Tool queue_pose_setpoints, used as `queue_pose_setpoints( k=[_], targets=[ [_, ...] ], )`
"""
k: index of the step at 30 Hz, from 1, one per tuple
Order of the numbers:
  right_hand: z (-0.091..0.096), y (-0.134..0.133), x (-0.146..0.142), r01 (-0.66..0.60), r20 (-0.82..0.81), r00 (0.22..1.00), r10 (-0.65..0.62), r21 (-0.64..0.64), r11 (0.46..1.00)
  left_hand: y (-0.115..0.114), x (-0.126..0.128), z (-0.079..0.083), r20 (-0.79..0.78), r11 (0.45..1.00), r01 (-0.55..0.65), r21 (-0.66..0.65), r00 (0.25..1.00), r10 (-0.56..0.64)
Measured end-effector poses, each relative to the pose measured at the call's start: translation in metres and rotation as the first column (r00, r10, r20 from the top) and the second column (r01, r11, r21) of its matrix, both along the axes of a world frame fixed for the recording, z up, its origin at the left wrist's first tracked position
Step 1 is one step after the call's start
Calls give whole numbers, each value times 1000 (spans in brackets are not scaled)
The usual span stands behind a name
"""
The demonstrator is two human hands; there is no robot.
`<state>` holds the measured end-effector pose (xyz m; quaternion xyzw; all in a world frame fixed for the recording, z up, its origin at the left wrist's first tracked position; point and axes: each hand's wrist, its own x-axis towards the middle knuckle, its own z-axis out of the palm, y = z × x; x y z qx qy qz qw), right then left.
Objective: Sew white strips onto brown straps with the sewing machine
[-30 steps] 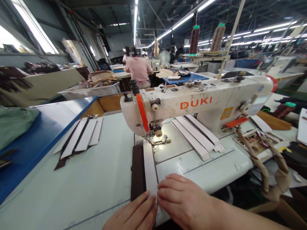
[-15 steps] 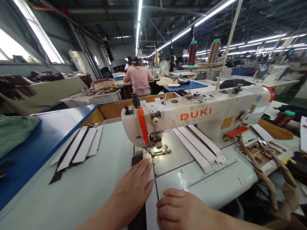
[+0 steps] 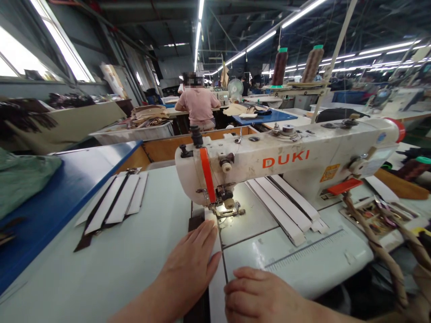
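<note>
Your left hand (image 3: 195,258) lies flat, fingers (image 3: 203,236) outstretched, on the white strip (image 3: 217,294) towards the near edge of the tabletop (image 3: 161,220); your right hand (image 3: 259,294) curls, hold unclear; likely light, bendy, so guide its sides

The white strip (image 3: 216,294) is faced with smooth, matt, paper-like material. The sewing machine (image 3: 251,150) is coated in scuffed, faintly glossy paint; its bed plate (image 3: 247,226) is made of shiny metal. Gloss is shown by the blue table (image 3: 96,179).
</note>
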<state>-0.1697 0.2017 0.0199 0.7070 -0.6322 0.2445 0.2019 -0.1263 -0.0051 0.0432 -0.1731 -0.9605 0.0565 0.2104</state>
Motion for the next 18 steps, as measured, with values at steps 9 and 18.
queue_pose_setpoints(
  k=[9,18],
  targets=[
    [30,13,8,-20,129,992,-15,261,965,5,13,7,19,997,-10,71,1000,9],
    [30,15,8,16,98,994,-46,287,958,22,81,6,-56,943,290,163,957,-284]
  ],
)
